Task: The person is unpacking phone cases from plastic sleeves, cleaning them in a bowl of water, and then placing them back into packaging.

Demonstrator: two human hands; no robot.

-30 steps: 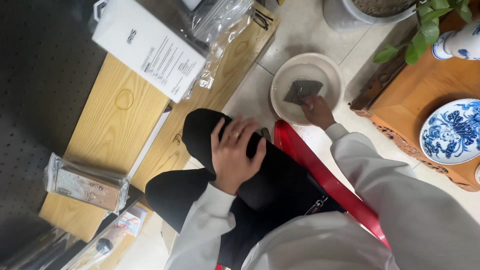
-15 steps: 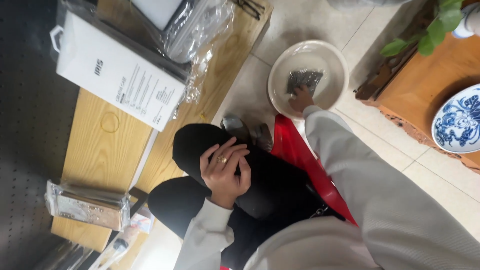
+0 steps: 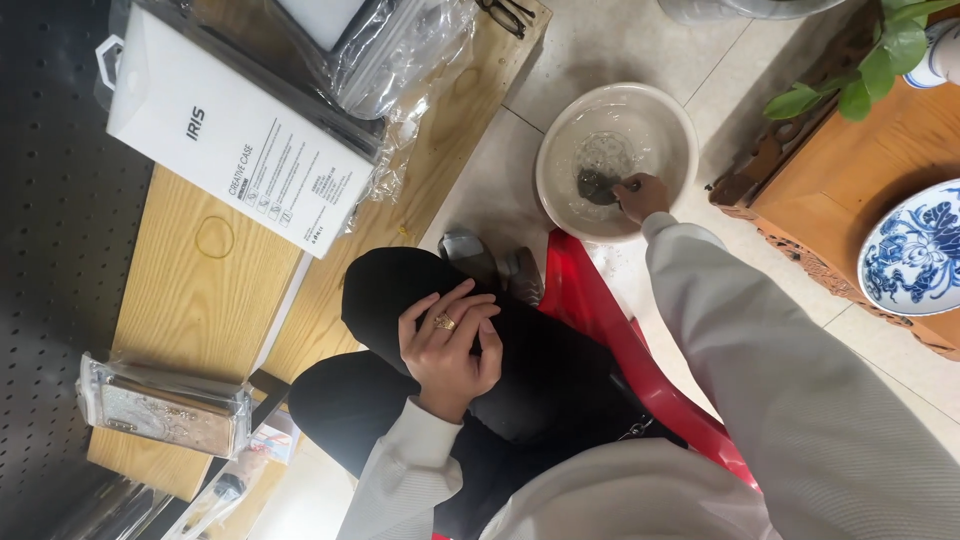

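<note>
Seen from the head camera, looking down at a seated person in black trousers and pale long sleeves.

The right hand reaches forward into a round cream basin that stands on the tiled floor. Its fingers are closed on a small dark grey cloth, bunched up in shallow, rippling water near the middle of the basin.

The left hand rests on the raised knee, fingers loosely curled and holding nothing. A gold ring shows on one finger.

Just below the basin, the edge of a red plastic stool runs diagonally beneath the person. A grey shoe shows between the knee and the basin.

To the left is a pale wooden surface. On it lies a flat white box with printed text, partly under crumpled clear plastic bags. Nearer the lower left corner lies a phone case in a clear wrapper. A dark perforated panel fills the far left.

At the right edge stands a carved wooden cabinet, carrying a blue-and-white patterned plate. Green leaves hang over its upper corner.
</note>
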